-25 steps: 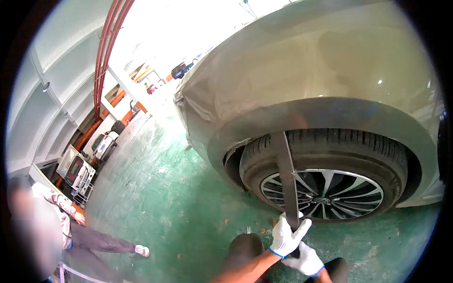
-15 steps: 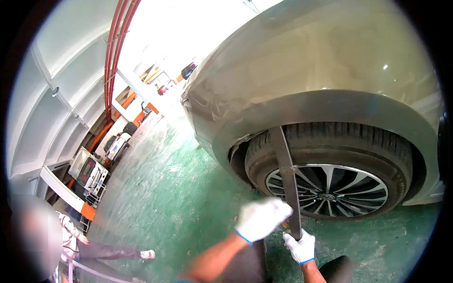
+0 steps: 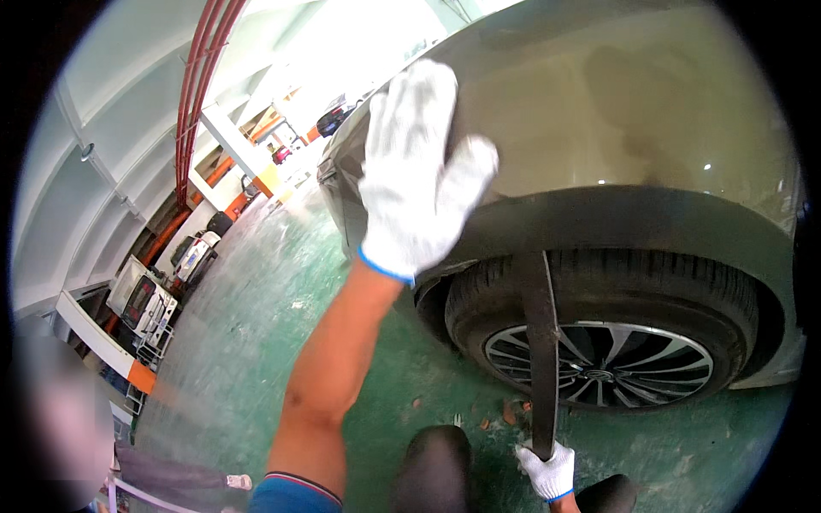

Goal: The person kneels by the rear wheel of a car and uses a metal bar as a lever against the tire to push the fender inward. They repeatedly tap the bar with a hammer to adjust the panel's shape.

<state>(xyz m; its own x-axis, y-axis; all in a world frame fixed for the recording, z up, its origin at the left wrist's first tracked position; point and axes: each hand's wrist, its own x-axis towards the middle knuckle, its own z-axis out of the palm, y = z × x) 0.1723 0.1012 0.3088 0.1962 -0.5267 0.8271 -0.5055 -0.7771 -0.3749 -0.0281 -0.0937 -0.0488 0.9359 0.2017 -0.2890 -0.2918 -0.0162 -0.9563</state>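
Observation:
My right hand [image 3: 548, 472], in a white knit glove, is closed round the lower end of a long flat metal bar [image 3: 541, 359]. The bar slants up in front of the wheel [image 3: 599, 376], and its far end goes out of sight under the dark wheel-arch trim [image 3: 633, 214]. My left hand [image 3: 409, 171], gloved the same way, is stretched flat with the thumb apart. It lies over the front corner of the olive-gold car fender [image 3: 590, 103]; whether the palm presses on the panel I cannot tell. Near the front corner the bodywork [image 3: 342, 184] looks creased.
My knees [image 3: 434, 466] show at the lower edge. Small reddish-brown fragments [image 3: 510, 414] lie on the green floor [image 3: 256, 342] by the tyre. At the left stands a person in dark trousers [image 3: 171, 470]. Parked vehicles [image 3: 145, 299] and red ceiling pipes [image 3: 201, 85] are farther off.
My left hand has risen from beside the bar, where it was blurred, to the fender and spread its fingers. My right hand keeps hold of the bar; the view has shifted slightly.

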